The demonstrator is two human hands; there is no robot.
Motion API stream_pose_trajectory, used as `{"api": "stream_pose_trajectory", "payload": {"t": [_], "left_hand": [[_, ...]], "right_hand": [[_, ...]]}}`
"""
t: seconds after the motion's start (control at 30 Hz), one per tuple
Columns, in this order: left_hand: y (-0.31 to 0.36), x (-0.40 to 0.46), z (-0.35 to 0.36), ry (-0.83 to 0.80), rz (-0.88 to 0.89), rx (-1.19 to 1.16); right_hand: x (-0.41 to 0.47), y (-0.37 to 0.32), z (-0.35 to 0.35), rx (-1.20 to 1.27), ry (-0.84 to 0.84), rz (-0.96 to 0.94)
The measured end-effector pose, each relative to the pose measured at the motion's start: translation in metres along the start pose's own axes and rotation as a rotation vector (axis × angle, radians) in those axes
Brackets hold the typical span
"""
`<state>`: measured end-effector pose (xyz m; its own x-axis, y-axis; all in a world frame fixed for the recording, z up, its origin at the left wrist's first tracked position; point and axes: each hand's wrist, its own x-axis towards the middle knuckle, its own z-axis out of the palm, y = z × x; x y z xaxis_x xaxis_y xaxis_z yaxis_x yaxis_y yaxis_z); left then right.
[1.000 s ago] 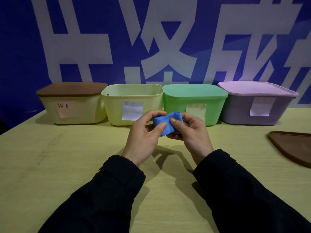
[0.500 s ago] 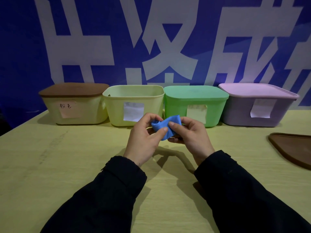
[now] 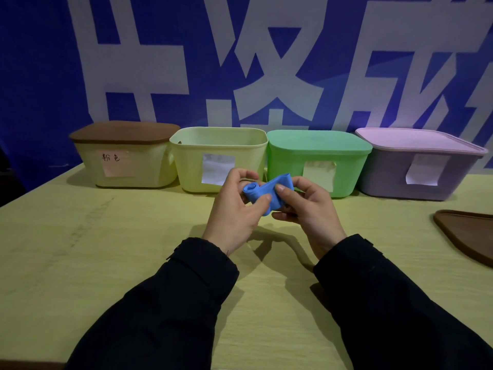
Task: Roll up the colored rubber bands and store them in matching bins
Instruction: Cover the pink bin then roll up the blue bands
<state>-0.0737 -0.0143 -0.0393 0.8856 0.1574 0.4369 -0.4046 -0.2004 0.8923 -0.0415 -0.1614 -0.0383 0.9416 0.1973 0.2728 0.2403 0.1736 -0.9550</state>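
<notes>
A blue rubber band (image 3: pixel 266 192) is held above the table between both hands. Its left end is coiled into a small roll, and the rest is a flat strip running up to the right. My left hand (image 3: pixel 234 209) pinches the rolled end with thumb and fingers. My right hand (image 3: pixel 306 206) grips the flat part, thumb on top. Behind them stand a lidless pale yellow-green bin (image 3: pixel 186 166) and a green bin (image 3: pixel 346 169) with its lid on.
A cream bin with a brown lid (image 3: pixel 122 156) stands at the far left and a purple lidded bin (image 3: pixel 421 166) at the far right. A loose brown lid (image 3: pixel 469 233) lies on the table's right. A blue banner wall rises behind the bins.
The band's left end has been coiled into a visible roll. Both hands have stayed in about the same place over the table.
</notes>
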Motion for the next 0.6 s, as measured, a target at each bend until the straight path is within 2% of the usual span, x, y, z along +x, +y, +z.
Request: {"api": "stream_pose_trajectory", "payload": {"t": [0.13, 0.3, 0.43, 0.6], "left_hand": [[0.0036, -0.0001, 0.0007, 0.061, -0.019, -0.049], [0.006, 0.0019, -0.0024, 0.122, -0.072, -0.232], [0.0069, -0.0001, 0.0003, 0.051, -0.027, -0.169], [0.0066, -0.0021, 0.003, 0.016, 0.026, -0.177]], "right_hand": [[-0.0003, -0.0035, -0.0021, 0.044, 0.009, -0.004], [-0.0007, -0.0051, -0.0016, 0.082, 0.023, -0.048], [0.0001, -0.0047, -0.0027, 0.022, 0.067, -0.123], [0.0002, -0.0048, -0.0046, 0.029, 0.037, -0.09]]}}
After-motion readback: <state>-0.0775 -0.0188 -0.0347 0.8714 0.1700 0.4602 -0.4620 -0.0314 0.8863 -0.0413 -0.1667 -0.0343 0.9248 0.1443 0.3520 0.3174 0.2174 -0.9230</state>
